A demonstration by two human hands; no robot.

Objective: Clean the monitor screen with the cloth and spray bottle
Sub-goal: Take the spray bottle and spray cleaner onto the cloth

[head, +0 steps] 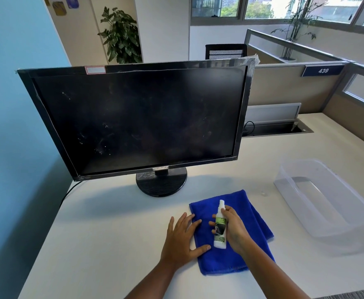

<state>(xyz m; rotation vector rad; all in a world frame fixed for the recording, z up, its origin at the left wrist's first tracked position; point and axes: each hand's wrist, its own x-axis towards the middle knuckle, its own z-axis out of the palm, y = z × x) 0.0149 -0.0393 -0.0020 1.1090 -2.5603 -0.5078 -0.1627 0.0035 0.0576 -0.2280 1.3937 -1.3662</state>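
A black monitor [138, 117] stands on a round base at the back left of the desk, its dark screen smudged and speckled. In front of it a folded blue cloth [250, 214] lies flat on the desk. My right hand [234, 226] grips a small white spray bottle [220, 227] with a green label, held upright just above the cloth, nozzle at the top. My left hand [182, 238] rests flat with fingers spread, its fingertips on the cloth's left edge and its palm on the desk.
A clear plastic bin [327, 203] sits at the right of the white desk [112, 244]. A black cable [68, 193] runs off the left edge by the blue wall. Behind the monitor is a cable tray slot and a cubicle partition.
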